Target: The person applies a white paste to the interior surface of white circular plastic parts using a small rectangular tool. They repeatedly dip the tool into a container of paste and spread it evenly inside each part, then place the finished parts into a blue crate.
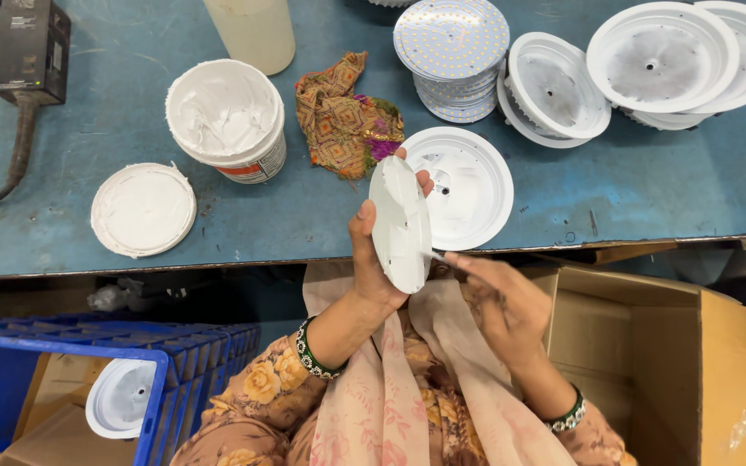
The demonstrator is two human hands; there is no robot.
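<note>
Across the upper picture, a blue worktable (88, 121), scuffed and smeared. At four o'clock below its edge, an open cardboard box (675, 362); at eight o'clock, a blue plastic crate (174, 380) with a white round housing (120, 397) tucked beside it. At one to two o'clock on the table, stacked white lamp housings (662, 60), another leaning stack (554, 91) to their nine o'clock side, and toward twelve o'clock a pile of round LED boards (452, 56). At eleven o'clock, an open tub of white paste (226, 116), its lid (142, 210) lying flat at the tub's seven o'clock; a translucent bottle (252, 30) just above, a black power adapter (30, 52) far at ten o'clock. Between tub and centre, a crumpled patterned cloth (347, 121). Just right of centre, resting on the table edge, a single white housing (468, 185), open side up. In front of it, held nearly on edge, a white round plate (401, 224) smeared with paste, clamped in the left hand (373, 259): thumb on the near rim, fingertips curled over the far rim. At the plate's four o'clock, the right hand (502, 302), forefinger stretched out and touching the plate's lower edge, remaining fingers loosely apart, gripping nothing. Beaded bangles on both wrists.
</note>
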